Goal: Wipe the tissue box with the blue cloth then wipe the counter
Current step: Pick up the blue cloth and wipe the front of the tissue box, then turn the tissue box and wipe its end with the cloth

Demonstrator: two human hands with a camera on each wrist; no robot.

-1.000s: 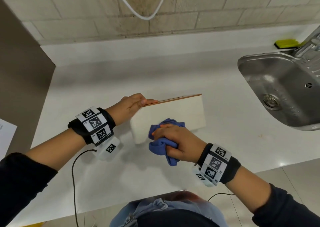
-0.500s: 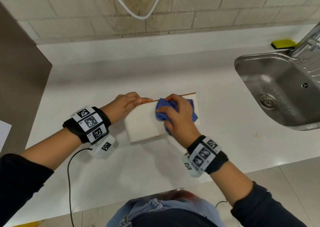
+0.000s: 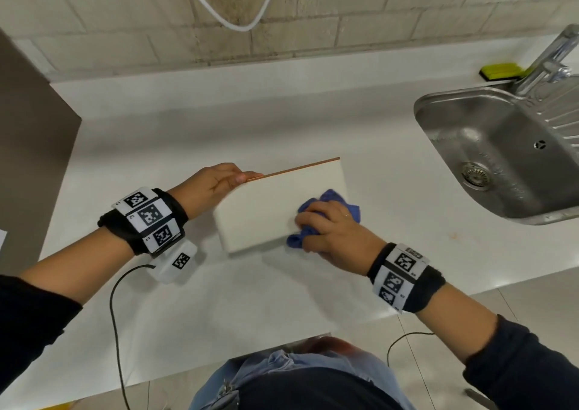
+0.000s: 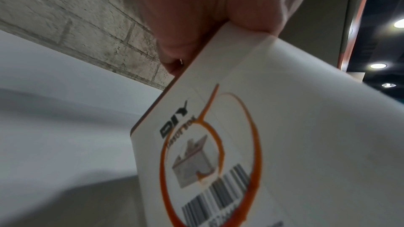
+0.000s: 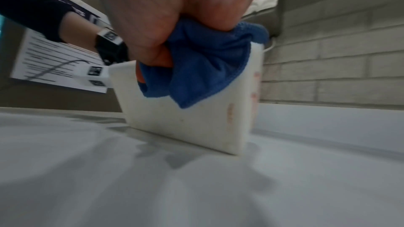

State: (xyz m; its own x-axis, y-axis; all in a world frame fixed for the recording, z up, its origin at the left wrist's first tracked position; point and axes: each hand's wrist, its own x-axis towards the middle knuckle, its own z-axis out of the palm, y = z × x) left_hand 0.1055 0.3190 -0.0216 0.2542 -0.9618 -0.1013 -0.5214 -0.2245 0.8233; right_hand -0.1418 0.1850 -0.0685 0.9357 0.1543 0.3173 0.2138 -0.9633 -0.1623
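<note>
A white tissue box (image 3: 263,209) with an orange top edge stands tilted on its long edge on the white counter (image 3: 250,300). My left hand (image 3: 216,184) grips its upper left corner, thumb on the near face. The box's end label with a barcode (image 4: 218,170) fills the left wrist view under my left hand (image 4: 218,6). My right hand (image 3: 329,231) holds a bunched blue cloth (image 3: 332,203) against the right part of the box's near face. In the right wrist view the blue cloth (image 5: 203,68) hangs from my right hand (image 5: 174,15) against the tissue box (image 5: 186,118).
A steel sink (image 3: 501,146) with a faucet (image 3: 551,62) is set into the counter at the right. A yellow-green sponge (image 3: 501,71) lies behind it. A white cable (image 3: 238,11) hangs on the brick wall. A brown panel (image 3: 28,146) borders the counter on the left.
My right hand swept the cloth from the box's lower middle up to its top edge, then down to the right end of the near face. My left hand kept its grip.
</note>
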